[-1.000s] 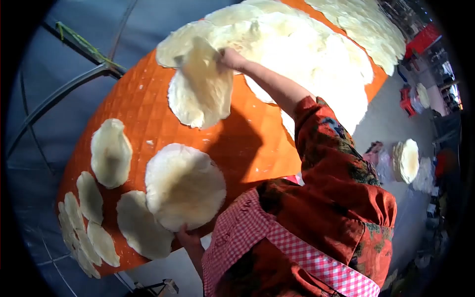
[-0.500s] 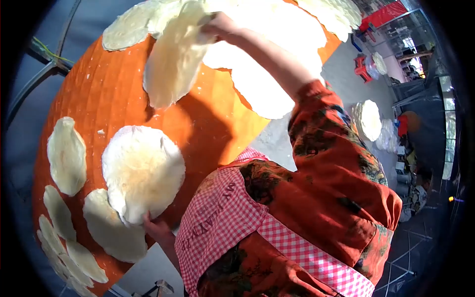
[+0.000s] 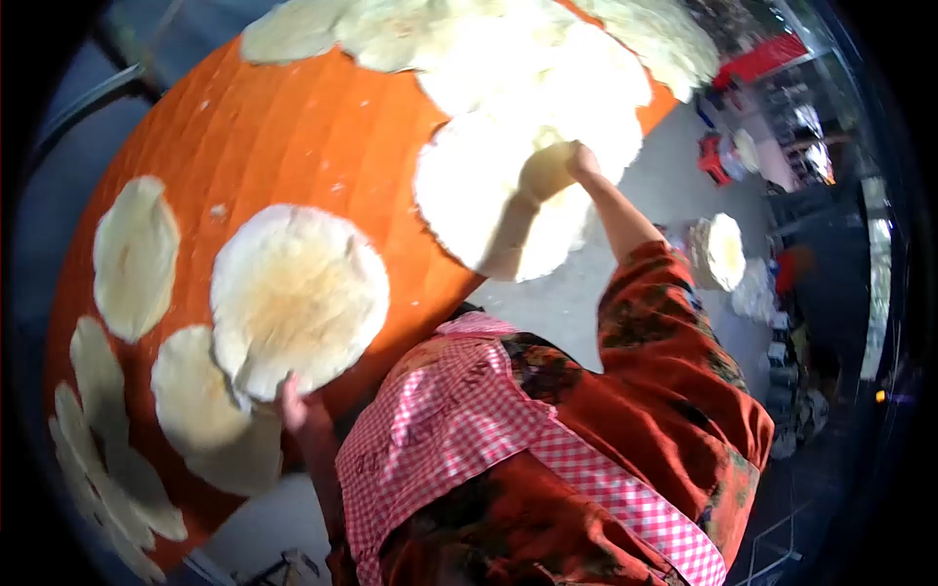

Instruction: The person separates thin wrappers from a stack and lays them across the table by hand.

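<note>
My left hand (image 3: 305, 412) pinches the lower edge of a round, pale flatbread (image 3: 298, 303) with a browned middle. That flatbread overlaps another thin flatbread (image 3: 200, 400) on the orange table. Over at the table's right edge, my right hand (image 3: 584, 164) is closed on the rim of a large flatbread (image 3: 459, 186), where a shaded flap shows beside the fingers. This bread lies on or against other flatbreads, overhanging the edge; strong glare hides where one ends and another begins.
The orange tabletop (image 3: 293, 127) carries overlapping flatbreads (image 3: 674, 44) along its far side and several more (image 3: 137, 259) at the left. On the floor to the right are a flatbread stack (image 3: 723, 252) and a red stool (image 3: 711, 159).
My right hand has moved right and down from the far part of the table, where a flatbread hung from it. My left hand stays at the browned flatbread's edge; the view has shifted slightly.
</note>
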{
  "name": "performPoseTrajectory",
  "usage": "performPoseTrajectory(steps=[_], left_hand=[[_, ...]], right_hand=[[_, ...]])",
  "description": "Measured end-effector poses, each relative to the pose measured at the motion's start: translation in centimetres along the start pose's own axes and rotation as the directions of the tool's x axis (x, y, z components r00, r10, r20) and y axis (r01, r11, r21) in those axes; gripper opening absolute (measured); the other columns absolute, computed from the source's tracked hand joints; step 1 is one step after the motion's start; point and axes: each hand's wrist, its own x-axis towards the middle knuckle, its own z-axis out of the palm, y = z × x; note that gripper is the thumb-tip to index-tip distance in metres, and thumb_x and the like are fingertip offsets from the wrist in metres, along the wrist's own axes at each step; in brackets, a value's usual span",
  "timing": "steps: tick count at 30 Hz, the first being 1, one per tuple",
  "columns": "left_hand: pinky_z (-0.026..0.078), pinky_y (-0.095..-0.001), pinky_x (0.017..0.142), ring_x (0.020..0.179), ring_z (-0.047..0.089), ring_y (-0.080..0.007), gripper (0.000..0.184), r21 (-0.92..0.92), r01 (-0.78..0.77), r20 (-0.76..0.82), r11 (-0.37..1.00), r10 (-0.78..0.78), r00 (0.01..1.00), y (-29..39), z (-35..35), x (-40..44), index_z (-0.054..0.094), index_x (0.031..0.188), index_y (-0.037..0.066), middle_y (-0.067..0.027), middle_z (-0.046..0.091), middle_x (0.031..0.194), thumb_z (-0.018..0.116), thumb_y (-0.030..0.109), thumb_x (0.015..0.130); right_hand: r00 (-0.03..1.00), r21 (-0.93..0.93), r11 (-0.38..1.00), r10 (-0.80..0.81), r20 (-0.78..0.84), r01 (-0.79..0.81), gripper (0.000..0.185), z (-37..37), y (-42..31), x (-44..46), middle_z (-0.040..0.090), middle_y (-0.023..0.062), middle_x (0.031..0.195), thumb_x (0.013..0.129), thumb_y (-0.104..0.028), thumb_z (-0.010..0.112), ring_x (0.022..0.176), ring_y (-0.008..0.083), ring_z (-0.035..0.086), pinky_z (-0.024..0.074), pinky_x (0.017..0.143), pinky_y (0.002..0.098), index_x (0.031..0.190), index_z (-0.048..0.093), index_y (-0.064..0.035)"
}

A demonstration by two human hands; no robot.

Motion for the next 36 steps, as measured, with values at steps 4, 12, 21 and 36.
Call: performPoseTrajectory(steps=[4, 12, 21, 36], left_hand=[[0.050, -0.0294, 0.063, 0.083, 0.060, -0.0188, 0.012, 0.085, 0.001, -0.050, 0.996, 0.004, 0.999, 0.2, -0.6, 0.3, 0.063, 0.086, 0.002, -0.0067, 0.061, 0.088, 0.065, 0.010, 0.078], [0.050, -0.0350, 0.078, 0.097, 0.057, -0.0208, 0.032, -0.154, 0.016, 0.188, 0.988, 0.013, 0.982, -0.1, -1.0, 1.2, 0.050, 0.118, 0.006, -0.0108, 0.057, 0.115, 0.058, 0.014, 0.088], [0.050, -0.0319, 0.080, 0.095, 0.059, -0.0209, 0.031, 0.127, -0.177, -0.058, 0.976, 0.185, 0.981, 3.1, -1.9, -4.7, 0.045, 0.121, 0.005, -0.0123, 0.058, 0.112, 0.051, 0.019, 0.094], [0.049, -0.0306, 0.077, 0.087, 0.059, -0.0167, 0.016, 0.258, -0.080, -0.474, 0.963, 0.198, 0.858, 2.5, -8.1, -10.7, 0.052, 0.108, 0.006, -0.0076, 0.060, 0.100, 0.050, 0.010, 0.093]], right_hand=[[0.832, 0.192, 0.814, -0.509, -0.219, 0.548, 0.054, -5.0, -13.7, -10.9, 0.052, 0.0138, 0.125, 0.077, -0.016, 0.071, 0.110, 0.0298, 0.053, 0.0484, 0.084, 0.0466, 0.125, 0.048, -0.0090], [-0.061, 0.455, -0.051, -0.998, 0.007, 0.889, 0.033, 1.3, -32.4, -37.3, 0.064, 0.0185, 0.089, 0.078, -0.014, 0.056, 0.075, 0.0338, 0.065, 0.0518, 0.063, 0.0423, 0.109, 0.057, -0.0021], [0.657, 0.817, 0.235, -0.722, -0.216, 0.527, 0.018, -13.3, -33.9, -14.9, 0.068, 0.0085, 0.084, 0.084, -0.010, 0.063, 0.078, 0.0164, 0.064, 0.0519, 0.072, 0.0317, 0.096, 0.063, 0.0042], [0.384, 0.918, 0.378, -0.835, 0.395, -0.124, 0.021, 7.9, -30.8, -29.5, 0.067, 0.0111, 0.096, 0.085, -0.012, 0.064, 0.093, 0.0165, 0.061, 0.0487, 0.084, 0.0331, 0.102, 0.064, 0.0003]])
